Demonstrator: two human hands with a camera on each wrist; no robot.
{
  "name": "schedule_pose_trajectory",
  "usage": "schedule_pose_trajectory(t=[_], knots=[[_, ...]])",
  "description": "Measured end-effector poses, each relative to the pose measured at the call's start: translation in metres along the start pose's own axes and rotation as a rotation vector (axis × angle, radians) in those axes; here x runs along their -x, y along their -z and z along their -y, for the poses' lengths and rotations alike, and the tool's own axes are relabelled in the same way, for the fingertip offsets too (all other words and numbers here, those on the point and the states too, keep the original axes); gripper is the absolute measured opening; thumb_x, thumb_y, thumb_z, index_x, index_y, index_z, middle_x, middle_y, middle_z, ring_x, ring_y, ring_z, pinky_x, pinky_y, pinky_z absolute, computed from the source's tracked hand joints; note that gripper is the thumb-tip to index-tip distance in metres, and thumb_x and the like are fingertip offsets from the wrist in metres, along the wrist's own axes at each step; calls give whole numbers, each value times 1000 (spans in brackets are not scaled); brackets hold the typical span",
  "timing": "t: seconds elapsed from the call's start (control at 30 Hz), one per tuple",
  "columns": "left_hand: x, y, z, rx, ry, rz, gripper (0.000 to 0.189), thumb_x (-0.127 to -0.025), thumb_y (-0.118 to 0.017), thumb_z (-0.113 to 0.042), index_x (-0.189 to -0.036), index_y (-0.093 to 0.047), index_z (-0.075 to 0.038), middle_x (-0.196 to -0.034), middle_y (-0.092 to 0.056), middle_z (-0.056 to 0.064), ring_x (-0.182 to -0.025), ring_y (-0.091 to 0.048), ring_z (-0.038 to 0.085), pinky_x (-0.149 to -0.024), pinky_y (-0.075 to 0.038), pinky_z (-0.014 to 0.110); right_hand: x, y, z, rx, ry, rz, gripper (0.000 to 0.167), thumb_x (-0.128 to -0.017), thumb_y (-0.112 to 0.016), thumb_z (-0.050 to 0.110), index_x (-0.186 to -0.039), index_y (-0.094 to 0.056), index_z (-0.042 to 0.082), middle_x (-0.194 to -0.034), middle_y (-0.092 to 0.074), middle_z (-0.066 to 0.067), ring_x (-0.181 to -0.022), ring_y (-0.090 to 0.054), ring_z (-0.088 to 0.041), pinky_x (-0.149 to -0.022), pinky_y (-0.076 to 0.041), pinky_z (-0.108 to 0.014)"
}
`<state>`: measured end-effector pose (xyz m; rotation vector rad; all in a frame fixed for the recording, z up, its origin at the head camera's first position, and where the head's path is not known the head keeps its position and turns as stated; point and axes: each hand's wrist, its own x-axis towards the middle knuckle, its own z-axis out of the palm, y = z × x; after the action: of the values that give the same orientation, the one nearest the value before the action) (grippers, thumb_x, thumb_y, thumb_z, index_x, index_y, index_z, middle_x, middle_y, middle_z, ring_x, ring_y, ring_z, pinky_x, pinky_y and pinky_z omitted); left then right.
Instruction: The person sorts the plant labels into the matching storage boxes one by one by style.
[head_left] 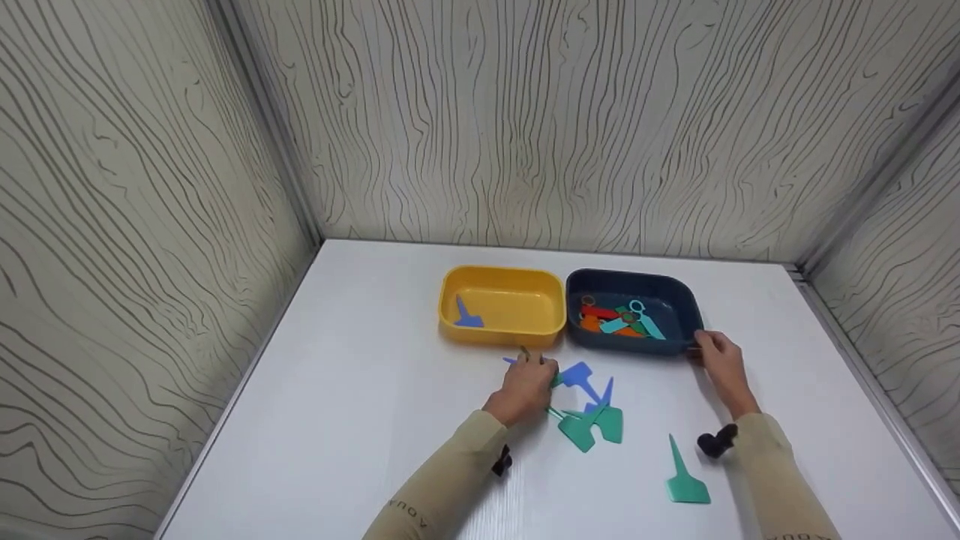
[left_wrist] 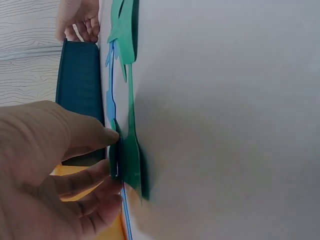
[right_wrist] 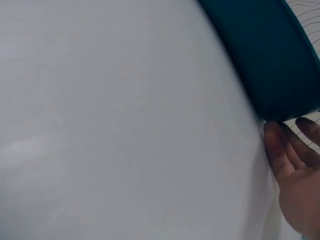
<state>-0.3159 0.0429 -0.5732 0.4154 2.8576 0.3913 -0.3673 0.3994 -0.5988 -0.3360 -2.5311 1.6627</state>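
Left wrist view: a green tag (left_wrist: 114, 154) sits pinched in the left hand (left_wrist: 32, 156).

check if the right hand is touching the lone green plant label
Apart: the head view shows white tabletop between the right hand and plant label.

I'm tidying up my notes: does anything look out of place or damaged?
Nothing looks plainly damaged or spilled. One green tag lies by itself near the right sleeve, apart from the overlapping tags by the left hand, so it looks slightly stray.
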Motion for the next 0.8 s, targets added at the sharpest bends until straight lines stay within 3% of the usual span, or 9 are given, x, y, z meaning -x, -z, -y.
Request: schedule_pose_trajectory(t=[0.37,0.6,0.8], knots=[[8,7,3,113,-11,-22,28,-92,-68,-16,-120,-66,-21,-110,-57,-1,-101,-50,17,-92,-49,34,0,1,1,12,-2,-8,60,-102,-43,45,-133,-50,-5,-90,-59,16,-84,-62,0,-76,-51,-16],[15,16,5,151,-87,-66,23,-92,-67,-12,-115,-70,-15,-106,-59,-1,-97,-45,13,-87,-45,27,0,1,0,20,-1,12,62,-102,-40,48,-135,-49,-4,-98,-59,9,-87,-61,1,-78,-52,-16],[26,33,2,183,-181,-84,22,-94,-65,-17,-115,-70,-16,-105,-60,-2,-97,-46,12,-86,-44,23,-1,0,1,22,-7,10,62,-102,-40,47,-135,-48,-4,-103,-60,3,-87,-61,1,-78,-52,-16]])
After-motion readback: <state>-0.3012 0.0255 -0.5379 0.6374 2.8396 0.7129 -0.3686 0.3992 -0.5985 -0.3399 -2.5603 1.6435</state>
